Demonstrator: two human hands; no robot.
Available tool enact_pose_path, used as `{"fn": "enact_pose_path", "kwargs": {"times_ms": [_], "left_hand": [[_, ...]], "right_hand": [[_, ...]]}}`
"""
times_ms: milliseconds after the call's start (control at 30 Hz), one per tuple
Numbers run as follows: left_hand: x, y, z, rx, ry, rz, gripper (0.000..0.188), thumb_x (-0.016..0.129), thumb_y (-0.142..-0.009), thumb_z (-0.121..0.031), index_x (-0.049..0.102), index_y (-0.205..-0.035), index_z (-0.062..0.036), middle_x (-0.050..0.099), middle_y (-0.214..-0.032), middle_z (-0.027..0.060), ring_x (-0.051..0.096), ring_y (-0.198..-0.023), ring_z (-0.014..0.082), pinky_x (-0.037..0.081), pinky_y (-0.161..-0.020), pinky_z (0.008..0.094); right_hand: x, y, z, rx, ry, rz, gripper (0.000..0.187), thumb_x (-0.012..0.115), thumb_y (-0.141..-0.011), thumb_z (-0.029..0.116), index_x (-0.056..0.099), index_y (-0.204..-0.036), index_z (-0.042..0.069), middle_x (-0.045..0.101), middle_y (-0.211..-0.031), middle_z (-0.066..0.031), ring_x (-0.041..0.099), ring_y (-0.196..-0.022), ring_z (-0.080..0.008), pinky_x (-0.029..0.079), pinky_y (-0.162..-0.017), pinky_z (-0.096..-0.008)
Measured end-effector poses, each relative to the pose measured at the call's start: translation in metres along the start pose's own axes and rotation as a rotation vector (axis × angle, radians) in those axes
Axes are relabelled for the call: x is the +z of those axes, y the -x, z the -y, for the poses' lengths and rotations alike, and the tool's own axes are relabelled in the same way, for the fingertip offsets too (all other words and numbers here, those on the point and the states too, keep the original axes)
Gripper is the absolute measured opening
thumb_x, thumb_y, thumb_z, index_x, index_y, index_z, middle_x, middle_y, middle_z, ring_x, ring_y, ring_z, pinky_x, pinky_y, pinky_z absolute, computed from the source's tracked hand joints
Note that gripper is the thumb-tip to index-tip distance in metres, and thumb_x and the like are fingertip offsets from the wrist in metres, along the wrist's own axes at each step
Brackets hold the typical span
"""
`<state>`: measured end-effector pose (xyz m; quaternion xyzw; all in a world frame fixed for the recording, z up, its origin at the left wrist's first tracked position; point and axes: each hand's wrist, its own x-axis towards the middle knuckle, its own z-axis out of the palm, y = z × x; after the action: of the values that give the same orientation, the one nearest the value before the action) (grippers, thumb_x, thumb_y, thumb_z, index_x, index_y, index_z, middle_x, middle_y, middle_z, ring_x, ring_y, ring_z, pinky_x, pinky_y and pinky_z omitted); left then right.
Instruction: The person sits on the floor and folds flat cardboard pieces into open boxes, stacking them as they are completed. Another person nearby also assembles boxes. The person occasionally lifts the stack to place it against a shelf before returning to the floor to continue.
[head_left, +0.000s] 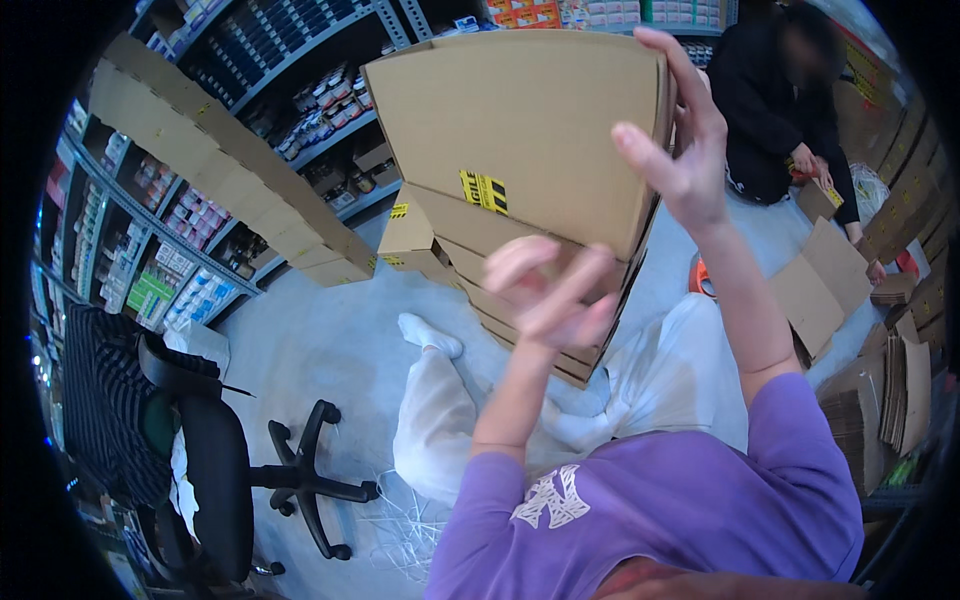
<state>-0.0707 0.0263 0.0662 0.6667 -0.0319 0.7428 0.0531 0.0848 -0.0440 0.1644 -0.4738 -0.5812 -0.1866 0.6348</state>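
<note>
In front of me a tall stack of brown cardboard boxes (478, 272) rises from the floor. Its topmost box (510, 130) shows a broad face with a piece of yellow and black tape near the lower edge. My right hand (690, 165) is at that box's right edge, thumb and fingers spread apart, with one fingertip near the top corner. Some of its fingers are hidden at the side. Before the lower part of the box, my left hand (550, 295) is raised, smeared by motion, its fingers apart and loosely bent. It holds nothing that I can see.
A tall column of cartons (220, 150) stands at left before stocked shelves (180, 230). An office chair (220, 480) is at lower left, near loose white strapping (405, 525). At right sits another person (775, 100) handling a small carton, with flattened cardboard (820, 285) nearby.
</note>
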Motion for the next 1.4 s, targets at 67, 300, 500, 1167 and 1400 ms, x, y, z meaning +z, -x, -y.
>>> {"fn": "enact_pose_path", "kwargs": {"times_ms": [67,300,500,1167,1400], "left_hand": [[-0.011,-0.033,0.045,-0.157,0.27,-0.24,0.041,0.056,-0.089,-0.033,0.046,-0.117,-0.0064,0.047,-0.114,0.0126,0.048,-0.109,0.0254,0.047,-0.094,0.0491],[-0.069,-0.079,0.292,-1.118,0.786,0.577,0.105,0.079,-0.067,-0.047,0.03,-0.149,-0.0035,0.044,-0.145,0.0118,0.047,-0.129,0.0263,0.036,-0.109,0.0363],[-0.034,-0.044,0.307,-1.12,0.97,0.489,0.102,0.078,-0.068,-0.047,0.031,-0.149,-0.0056,0.043,-0.146,0.0121,0.044,-0.131,0.0279,0.035,-0.109,0.0396],[-0.068,-0.036,0.284,-1.085,0.861,0.485,0.089,0.073,-0.072,-0.046,0.037,-0.146,-0.0125,0.038,-0.149,0.0133,0.037,-0.137,0.0332,0.031,-0.111,0.0507],[-0.195,-0.093,0.279,-1.149,0.717,0.606,0.085,0.071,-0.074,-0.046,0.039,-0.146,-0.0149,0.037,-0.151,0.0137,0.034,-0.139,0.0351,0.03,-0.111,0.0546]], "right_hand": [[-0.003,0.009,0.0,0.006,-0.049,-0.057,0.067,0.074,-0.068,0.02,0.056,-0.132,0.013,0.055,-0.126,-0.0067,0.04,-0.108,-0.0218,0.034,-0.102,-0.037],[0.002,0.004,0.01,-0.029,-0.121,0.033,0.071,0.071,-0.067,0.019,0.054,-0.134,0.008,0.055,-0.131,-0.0046,0.039,-0.112,-0.0236,0.032,-0.104,-0.0365],[0.003,0.014,-0.009,0.137,-0.213,0.004,0.07,0.07,-0.065,0.022,0.055,-0.131,0.008,0.055,-0.129,-0.0057,0.041,-0.109,-0.0242,0.033,-0.103,-0.036],[0.019,0.055,-0.013,0.067,-0.268,-0.046,0.081,0.072,-0.057,0.031,0.047,-0.129,0.002,0.043,-0.119,-0.016,0.046,-0.11,-0.0286,0.04,-0.095,-0.0409],[0.117,0.041,0.009,-0.12,-0.89,0.159,0.093,0.082,-0.064,0.053,0.051,-0.141,0.012,0.034,-0.139,-0.0214,0.031,-0.131,-0.0374,0.034,-0.107,-0.0465]]}}
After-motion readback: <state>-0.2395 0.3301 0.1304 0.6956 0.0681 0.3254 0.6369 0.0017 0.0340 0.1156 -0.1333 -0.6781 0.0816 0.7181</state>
